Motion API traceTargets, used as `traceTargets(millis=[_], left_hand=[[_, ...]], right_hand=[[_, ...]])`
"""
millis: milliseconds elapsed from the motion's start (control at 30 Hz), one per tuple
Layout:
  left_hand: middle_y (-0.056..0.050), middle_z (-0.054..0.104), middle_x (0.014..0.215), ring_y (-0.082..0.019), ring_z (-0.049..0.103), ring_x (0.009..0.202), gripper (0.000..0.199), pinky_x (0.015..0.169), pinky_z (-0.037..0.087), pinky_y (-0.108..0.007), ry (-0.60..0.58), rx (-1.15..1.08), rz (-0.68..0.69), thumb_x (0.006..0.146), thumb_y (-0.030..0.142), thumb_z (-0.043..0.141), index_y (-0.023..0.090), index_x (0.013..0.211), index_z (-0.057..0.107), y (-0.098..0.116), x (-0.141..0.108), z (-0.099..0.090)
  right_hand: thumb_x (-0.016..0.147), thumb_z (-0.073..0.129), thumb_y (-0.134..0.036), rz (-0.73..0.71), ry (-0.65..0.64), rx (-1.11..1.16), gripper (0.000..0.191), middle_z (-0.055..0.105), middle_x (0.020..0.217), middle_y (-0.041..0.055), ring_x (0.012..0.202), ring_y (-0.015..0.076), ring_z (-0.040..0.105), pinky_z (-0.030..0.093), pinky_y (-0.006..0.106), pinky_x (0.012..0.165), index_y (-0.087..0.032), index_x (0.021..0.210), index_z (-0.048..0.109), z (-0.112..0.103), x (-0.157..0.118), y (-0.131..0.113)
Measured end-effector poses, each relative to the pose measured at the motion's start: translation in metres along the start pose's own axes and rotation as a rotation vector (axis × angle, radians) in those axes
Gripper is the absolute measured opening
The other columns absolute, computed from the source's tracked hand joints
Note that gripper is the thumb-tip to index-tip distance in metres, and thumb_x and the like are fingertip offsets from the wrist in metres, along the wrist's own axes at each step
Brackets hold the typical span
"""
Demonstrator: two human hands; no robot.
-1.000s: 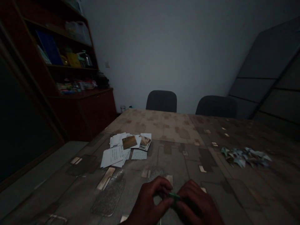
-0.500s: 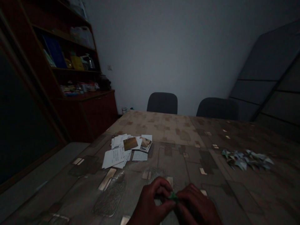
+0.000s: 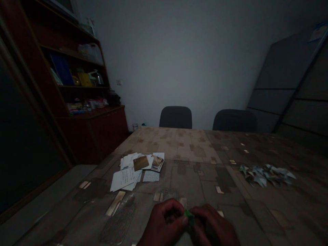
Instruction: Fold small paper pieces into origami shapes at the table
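Between my two hands, low in the middle of the view, is a small green piece of what looks like folded paper (image 3: 189, 217). My left hand (image 3: 165, 222) pinches its left side between thumb and fingers. My right hand (image 3: 211, 223) has its fingers closed at the right side of the same piece. Both hands are just above the patterned tablecloth (image 3: 189, 171). The piece is too small and dark for its folds to be made out.
Left of centre lies a spread of printed cards (image 3: 124, 179), some with brown pictures. To the right is a heap of crumpled or folded paper pieces (image 3: 266, 175). Two grey chairs (image 3: 175, 117) stand at the far edge. A red-brown cabinet (image 3: 102, 128) is at the left.
The view has tilted up slightly, so the table sits lower. More of the green piece shows between my fingers, and my hands have shifted a little around it.
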State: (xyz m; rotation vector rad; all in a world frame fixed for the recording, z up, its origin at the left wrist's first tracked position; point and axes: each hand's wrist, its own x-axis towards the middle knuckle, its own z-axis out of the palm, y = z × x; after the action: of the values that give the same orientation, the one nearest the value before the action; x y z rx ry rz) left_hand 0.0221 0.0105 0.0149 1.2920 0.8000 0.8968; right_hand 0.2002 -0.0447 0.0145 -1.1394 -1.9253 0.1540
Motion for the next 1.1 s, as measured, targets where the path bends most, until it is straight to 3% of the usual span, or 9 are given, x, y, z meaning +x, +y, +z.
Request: traceTargets(millis=[167, 367, 533, 833, 1100], left_hand=[[0.005, 0.048, 0.053, -0.009, 0.039, 0.052, 0.025, 0.051, 0.031, -0.021, 0.082, 0.02, -0.031, 0.061, 0.029, 0.075, 0.016, 0.058, 0.054, 0.012, 0.002, 0.012], [0.002, 0.055, 0.055, -0.01, 0.046, 0.054, 0.04, 0.053, 0.034, -0.021, 0.071, -0.073, -0.024, 0.062, 0.046, 0.08, 0.015, 0.06, 0.056, -0.011, 0.002, 0.014], [-0.001, 0.061, 0.056, -0.012, 0.052, 0.053, 0.05, 0.054, 0.039, -0.022, 0.036, -0.132, -0.086, 0.063, 0.06, 0.078, 0.015, 0.062, 0.056, -0.024, 0.0, 0.013], [-0.005, 0.069, 0.059, -0.012, 0.057, 0.051, 0.049, 0.055, 0.043, -0.023, 0.022, -0.172, -0.149, 0.067, 0.059, 0.076, 0.015, 0.065, 0.055, -0.016, -0.005, 0.017], [-0.001, 0.065, 0.052, -0.01, 0.053, 0.043, 0.047, 0.048, 0.04, -0.021, 0.051, -0.124, -0.182, 0.066, 0.057, 0.077, 0.017, 0.065, 0.053, -0.012, -0.005, 0.021]], right_hand=[[0.081, 0.061, -0.009, 0.025, 0.047, 0.026, 0.043, 0.07, 0.082, -0.0007, 0.065, 0.0147, 0.068, 0.056, 0.02, 0.06, -0.024, 0.12, 0.055, -0.002, -0.002, 0.003], [0.087, 0.061, -0.015, 0.011, 0.014, -0.079, 0.023, 0.07, 0.081, 0.0023, 0.068, 0.0171, 0.068, 0.056, 0.025, 0.059, -0.021, 0.109, 0.059, -0.006, -0.002, 0.002], [0.085, 0.062, -0.012, -0.109, 0.002, -0.212, 0.031, 0.073, 0.083, 0.0062, 0.068, 0.0204, 0.069, 0.057, 0.031, 0.062, -0.018, 0.115, 0.057, -0.006, -0.003, 0.004], [0.086, 0.055, -0.008, -0.105, -0.027, -0.195, 0.028, 0.072, 0.078, 0.0047, 0.066, 0.0193, 0.069, 0.055, 0.029, 0.058, -0.018, 0.111, 0.059, -0.01, -0.001, 0.003], [0.084, 0.059, -0.01, -0.117, -0.016, -0.188, 0.031, 0.072, 0.08, 0.0053, 0.065, 0.0196, 0.067, 0.055, 0.03, 0.058, -0.018, 0.114, 0.057, -0.01, -0.001, 0.003]])
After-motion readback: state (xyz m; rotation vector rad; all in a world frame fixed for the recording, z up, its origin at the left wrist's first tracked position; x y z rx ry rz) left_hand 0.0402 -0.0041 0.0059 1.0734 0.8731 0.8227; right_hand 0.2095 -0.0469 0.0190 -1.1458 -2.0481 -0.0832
